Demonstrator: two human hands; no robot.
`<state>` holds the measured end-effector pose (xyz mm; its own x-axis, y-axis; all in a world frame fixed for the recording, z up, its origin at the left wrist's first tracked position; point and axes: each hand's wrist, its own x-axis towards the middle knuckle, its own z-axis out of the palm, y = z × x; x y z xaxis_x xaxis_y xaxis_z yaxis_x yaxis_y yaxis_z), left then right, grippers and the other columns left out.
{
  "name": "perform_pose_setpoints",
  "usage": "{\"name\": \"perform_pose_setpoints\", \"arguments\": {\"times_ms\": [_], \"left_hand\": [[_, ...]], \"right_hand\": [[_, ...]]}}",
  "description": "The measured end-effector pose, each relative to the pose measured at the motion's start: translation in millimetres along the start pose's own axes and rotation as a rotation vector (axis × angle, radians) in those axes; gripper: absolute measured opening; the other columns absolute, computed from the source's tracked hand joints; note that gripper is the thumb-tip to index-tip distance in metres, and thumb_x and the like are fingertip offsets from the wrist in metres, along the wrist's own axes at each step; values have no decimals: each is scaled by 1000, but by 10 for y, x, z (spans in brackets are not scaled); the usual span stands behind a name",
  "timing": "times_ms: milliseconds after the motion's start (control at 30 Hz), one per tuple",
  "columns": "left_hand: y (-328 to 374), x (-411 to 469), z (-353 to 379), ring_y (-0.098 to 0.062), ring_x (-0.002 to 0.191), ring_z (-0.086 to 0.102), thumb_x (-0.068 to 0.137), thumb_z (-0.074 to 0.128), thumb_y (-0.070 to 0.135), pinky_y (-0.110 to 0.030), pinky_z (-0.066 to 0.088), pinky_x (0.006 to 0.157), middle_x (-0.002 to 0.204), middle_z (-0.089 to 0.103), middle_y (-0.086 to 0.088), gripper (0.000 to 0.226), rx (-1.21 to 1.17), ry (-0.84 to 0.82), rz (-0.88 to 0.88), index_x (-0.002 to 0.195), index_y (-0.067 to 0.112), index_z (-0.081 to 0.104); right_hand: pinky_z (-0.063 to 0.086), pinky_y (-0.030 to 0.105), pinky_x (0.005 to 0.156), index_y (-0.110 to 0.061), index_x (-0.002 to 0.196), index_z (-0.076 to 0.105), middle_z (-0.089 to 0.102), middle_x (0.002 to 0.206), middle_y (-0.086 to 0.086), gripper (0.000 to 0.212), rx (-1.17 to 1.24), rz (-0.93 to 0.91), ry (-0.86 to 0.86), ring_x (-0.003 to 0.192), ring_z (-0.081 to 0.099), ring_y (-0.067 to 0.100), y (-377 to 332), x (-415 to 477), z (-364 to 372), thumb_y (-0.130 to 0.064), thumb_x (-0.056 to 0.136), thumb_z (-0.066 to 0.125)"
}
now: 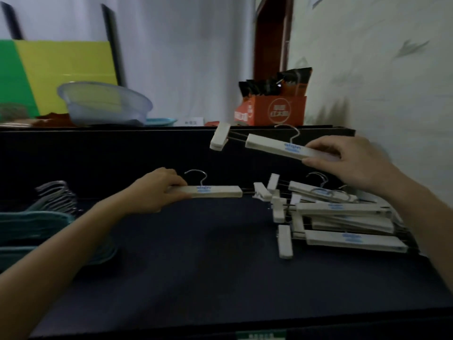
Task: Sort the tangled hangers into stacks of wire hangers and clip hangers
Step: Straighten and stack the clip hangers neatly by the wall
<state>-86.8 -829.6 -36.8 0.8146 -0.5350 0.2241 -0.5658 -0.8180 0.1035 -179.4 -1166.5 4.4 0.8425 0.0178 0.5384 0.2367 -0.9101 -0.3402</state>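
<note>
My left hand [157, 188] grips the left end of a white clip hanger [215, 191], held level just above the dark table [196, 266]. My right hand [353, 163] holds a second white clip hanger [277, 145] higher up, tilted, with its clip [220, 136] sticking out to the left. Below my right hand lies a pile of several white clip hangers [343, 217] on the table's right side. At the left edge sits a stack of teal wire hangers [36, 224] with their metal hooks [57, 195] pointing up.
A clear plastic basin [105, 104] and green and yellow boards [49, 69] stand behind the table at the left. An orange box [272, 111] sits at the back right. A wall [392, 69] runs close along the right side.
</note>
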Motion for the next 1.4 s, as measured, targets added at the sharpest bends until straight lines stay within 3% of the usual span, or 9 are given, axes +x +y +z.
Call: {"name": "perform_pose_setpoints", "arguments": {"times_ms": [200,533,733,900,1033,1100,1167,1233,1400], "left_hand": [[-328,-298,149,-16,103,50,90,50,42,-36,43,92,110,57,-1,35,36,-78,-72,116,22,62],[-317,-81,321,-18,107,48,92,46,41,-30,34,89,116,54,-1,34,124,-148,0,121,26,56],[-370,-11,377,-20,109,51,94,44,38,-36,41,96,123,53,-3,35,79,-303,-79,125,25,54],[-425,79,370,-24,115,51,92,50,35,-38,41,100,128,53,-5,41,20,-326,-201,129,18,50],[-494,228,381,-23,105,53,93,49,22,-36,43,95,123,54,-9,35,78,-362,-197,126,12,51],[-502,260,364,-17,96,50,93,48,20,-32,41,89,112,54,-1,31,64,-372,-141,123,18,56],[-512,276,348,-10,91,47,93,49,23,-27,38,86,104,51,4,31,42,-371,-103,122,21,57],[-526,284,347,-9,91,47,92,52,28,-27,39,86,109,54,3,32,25,-381,-96,122,21,58],[-524,274,280,-18,103,53,92,47,39,-34,44,92,121,54,-4,38,144,-417,-145,123,18,54]], "right_hand": [[49,38,81,-34,106,62,60,99,-14,28,50,-76,-97,91,57,10,-271,47,391,-46,80,61],[45,28,74,-31,112,61,57,98,-16,34,39,-78,-133,88,54,5,-358,-52,567,-46,81,61],[49,37,84,-31,115,59,56,103,-16,37,19,-52,-186,96,54,8,-432,-111,631,-46,81,61],[47,31,84,-31,114,60,59,104,-17,34,22,-103,-230,95,54,4,-516,-198,732,-44,83,61],[45,27,84,-35,114,59,58,106,-21,35,-32,-153,-261,95,50,-1,-554,-287,792,-50,82,58],[42,24,82,-37,114,58,56,105,-22,35,-56,-170,-278,94,48,-2,-559,-345,843,-52,82,57],[41,24,80,-38,114,57,57,106,-20,34,-67,-182,-302,92,48,-2,-583,-397,918,-53,83,56],[41,22,79,-39,114,56,57,107,-20,34,-80,-189,-328,91,48,-2,-630,-430,1012,-52,83,55],[46,29,85,-38,117,54,57,113,-15,36,-79,-186,-415,99,52,4,-786,-432,1282,-51,84,55]]}}
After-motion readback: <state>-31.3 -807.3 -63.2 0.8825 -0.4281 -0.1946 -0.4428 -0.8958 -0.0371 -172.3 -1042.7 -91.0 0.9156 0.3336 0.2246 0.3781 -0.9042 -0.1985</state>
